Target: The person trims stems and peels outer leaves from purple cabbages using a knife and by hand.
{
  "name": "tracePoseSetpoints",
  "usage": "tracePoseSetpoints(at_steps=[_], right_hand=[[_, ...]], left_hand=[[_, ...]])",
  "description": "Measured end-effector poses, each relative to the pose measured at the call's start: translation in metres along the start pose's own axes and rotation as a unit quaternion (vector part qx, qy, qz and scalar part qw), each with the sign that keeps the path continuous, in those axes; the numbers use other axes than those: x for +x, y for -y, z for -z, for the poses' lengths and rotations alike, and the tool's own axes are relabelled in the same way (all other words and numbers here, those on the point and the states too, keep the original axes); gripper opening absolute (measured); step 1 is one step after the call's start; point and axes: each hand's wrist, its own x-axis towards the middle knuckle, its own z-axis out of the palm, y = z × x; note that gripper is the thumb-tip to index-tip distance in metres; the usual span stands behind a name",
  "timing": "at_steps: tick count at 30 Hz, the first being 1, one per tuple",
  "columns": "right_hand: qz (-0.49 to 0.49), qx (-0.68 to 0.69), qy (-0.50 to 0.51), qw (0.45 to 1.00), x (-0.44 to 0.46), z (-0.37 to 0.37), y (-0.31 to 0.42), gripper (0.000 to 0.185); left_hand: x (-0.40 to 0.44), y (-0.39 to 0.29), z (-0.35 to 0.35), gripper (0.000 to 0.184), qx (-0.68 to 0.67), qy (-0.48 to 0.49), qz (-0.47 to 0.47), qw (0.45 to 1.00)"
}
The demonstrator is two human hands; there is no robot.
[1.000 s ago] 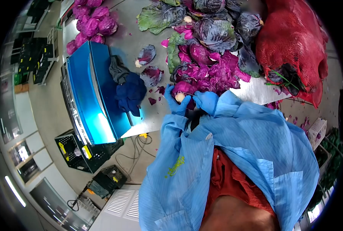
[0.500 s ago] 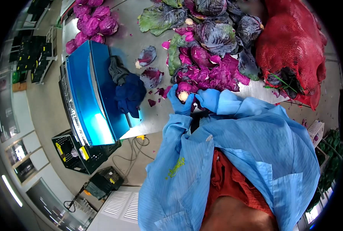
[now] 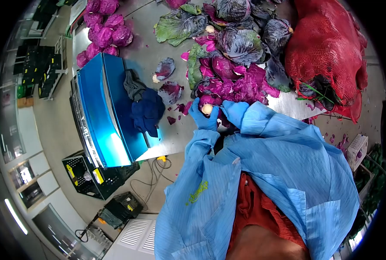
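Note:
Near the front edge of the metal table, my blue-gloved left hand is wrapped round a red cabbage, whose pale cut stem end faces up. My right hand, also gloved, is closed just to the right of the cabbage. A thin knife blade reaches from it toward the stem; the handle is hidden in the fist. Just beyond both hands lies a heap of loose purple leaves. Untrimmed cabbages with dark outer leaves sit behind the heap.
Several peeled cabbages are piled at the far left. A blue box-like unit with dark cloths beside it stands on the left. A red mesh sack lies at the right. Black crates stand below the table.
The view has shifted slightly. Both hands stay at the cabbage in nearly the same pose, the blade still close to the stem.

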Motion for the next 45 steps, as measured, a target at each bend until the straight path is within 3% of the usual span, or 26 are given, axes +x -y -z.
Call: tracePoseSetpoints(at_steps=[9,12,17,19,21,23,24,27,31,32,35,38,43,45], right_hand=[[0.003,-0.023,-0.070,0.997,0.017,-0.017,-0.015,0.023],[0.018,-0.036,-0.103,0.994,0.024,-0.031,-0.016,0.023],[-0.010,-0.005,-0.128,0.992,0.023,-0.023,-0.024,0.023],[-0.075,0.045,-0.104,0.991,0.028,0.010,-0.030,0.030],[-0.034,0.046,-0.101,0.993,0.027,0.020,-0.029,0.033],[0.001,0.137,-0.115,0.984,0.029,0.014,-0.023,0.036],[-0.024,0.154,-0.113,0.981,0.032,0.014,-0.017,0.046],[-0.022,0.149,-0.201,0.968,0.031,0.019,0.001,0.052],[0.004,0.095,-0.015,0.995,0.041,0.033,-0.003,0.058],[0.040,0.121,-0.023,0.992,0.041,0.036,-0.001,0.052],[0.002,0.116,0.023,0.993,0.050,0.035,-0.004,0.048],[-0.027,0.059,0.031,0.997,0.043,0.035,0.017,0.048],[-0.056,0.004,0.013,0.998,0.035,0.025,0.036,0.048],[0.008,-0.011,-0.001,1.000,0.041,0.023,0.021,0.044]], left_hand=[[0.009,0.004,-0.016,0.075,0.044,-0.047,0.025,0.998],[0.015,0.002,-0.019,0.076,0.050,-0.062,0.080,0.994],[0.012,-0.003,-0.015,0.075,0.024,-0.029,0.031,0.999],[0.009,0.003,-0.011,0.074,0.008,-0.025,0.003,1.000],[0.007,0.003,-0.008,0.074,0.009,-0.023,-0.017,1.000],[0.003,0.001,-0.002,0.075,0.001,-0.002,-0.013,1.000],[0.004,-0.001,0.001,0.076,-0.003,0.007,-0.011,1.000],[0.003,0.008,0.005,0.077,-0.028,0.024,-0.014,0.999],[0.006,0.010,0.018,0.081,-0.053,0.070,-0.027,0.996],[0.005,0.007,0.024,0.088,0.033,0.088,-0.035,0.995],[-0.003,-0.023,0.029,0.096,0.070,0.044,-0.080,0.993],[-0.001,-0.049,0.026,0.098,0.143,0.063,-0.062,0.986],[0.003,-0.018,0.025,0.091,0.137,0.072,-0.083,0.985],[0.002,-0.011,0.024,0.090,0.114,0.052,-0.098,0.987]])
